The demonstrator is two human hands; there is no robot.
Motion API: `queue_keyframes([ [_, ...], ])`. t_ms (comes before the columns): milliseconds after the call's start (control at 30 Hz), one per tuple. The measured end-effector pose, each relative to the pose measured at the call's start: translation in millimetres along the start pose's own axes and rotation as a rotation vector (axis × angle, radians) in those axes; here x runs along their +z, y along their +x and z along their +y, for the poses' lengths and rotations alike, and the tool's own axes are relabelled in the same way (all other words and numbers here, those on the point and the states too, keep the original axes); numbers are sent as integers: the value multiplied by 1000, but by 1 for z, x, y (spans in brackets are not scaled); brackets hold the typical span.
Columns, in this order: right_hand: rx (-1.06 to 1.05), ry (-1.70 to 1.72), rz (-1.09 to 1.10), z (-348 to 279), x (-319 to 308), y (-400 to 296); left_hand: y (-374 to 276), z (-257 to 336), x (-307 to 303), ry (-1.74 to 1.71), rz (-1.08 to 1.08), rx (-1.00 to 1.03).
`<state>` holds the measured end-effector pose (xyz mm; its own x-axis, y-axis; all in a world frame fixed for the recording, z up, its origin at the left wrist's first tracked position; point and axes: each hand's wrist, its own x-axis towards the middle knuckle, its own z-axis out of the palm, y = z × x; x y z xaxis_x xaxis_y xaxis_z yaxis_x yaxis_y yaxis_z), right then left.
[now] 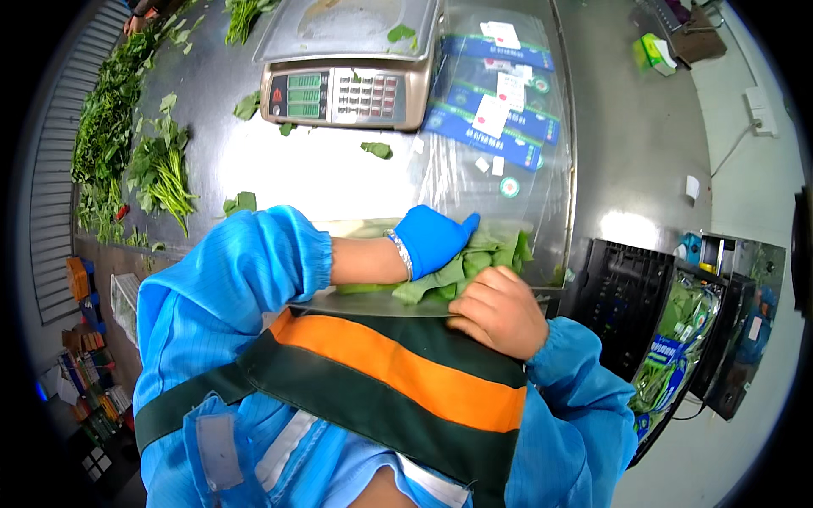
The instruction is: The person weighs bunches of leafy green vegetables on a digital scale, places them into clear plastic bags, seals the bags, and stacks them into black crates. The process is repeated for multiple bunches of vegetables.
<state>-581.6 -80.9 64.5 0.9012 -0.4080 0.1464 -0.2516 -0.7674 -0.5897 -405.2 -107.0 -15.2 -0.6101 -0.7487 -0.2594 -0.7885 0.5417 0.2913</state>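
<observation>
Leafy greens lie at the near table edge, with clear plastic film around or under them. My left hand, in a blue glove, rests over them; its thumb sticks out to the right and its other fingers are hidden. My bare right hand is curled at the near edge of the film, against the leaves. Pale stems show below my left forearm. Beyond my hands lies a stack of clear printed plastic bags with blue bands and white labels. To its left stands a digital scale with a metal pan.
A bunch of greens and a long pile of greens lie at left, loose leaves near the scale. At right stands a black crate beside packed greens. Another person's hand shows at top left.
</observation>
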Motion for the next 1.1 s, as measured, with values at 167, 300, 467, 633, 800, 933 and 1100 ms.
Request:
queue_keyframes([
  [167,38,-42,-78,-9,17,8,5,10,31,23,-7,-4],
  [300,321,352,-120,10,40,-2,6,-20,8,-193,-51,210],
  [467,176,-103,-15,-20,9,16,-30,-6,22,-52,14,464],
  [633,472,341,-305,57,33,-7,-33,14,20,-141,222,602],
  [800,719,413,-346,55,23,-48,27,-21,-78,-447,-360,595],
  [933,1034,980,70,11,48,-172,31,-77,-51,-337,6,210],
  [1100,1242,1041,507,-28,77,-211,36,-86,104,-201,-56,194],
])
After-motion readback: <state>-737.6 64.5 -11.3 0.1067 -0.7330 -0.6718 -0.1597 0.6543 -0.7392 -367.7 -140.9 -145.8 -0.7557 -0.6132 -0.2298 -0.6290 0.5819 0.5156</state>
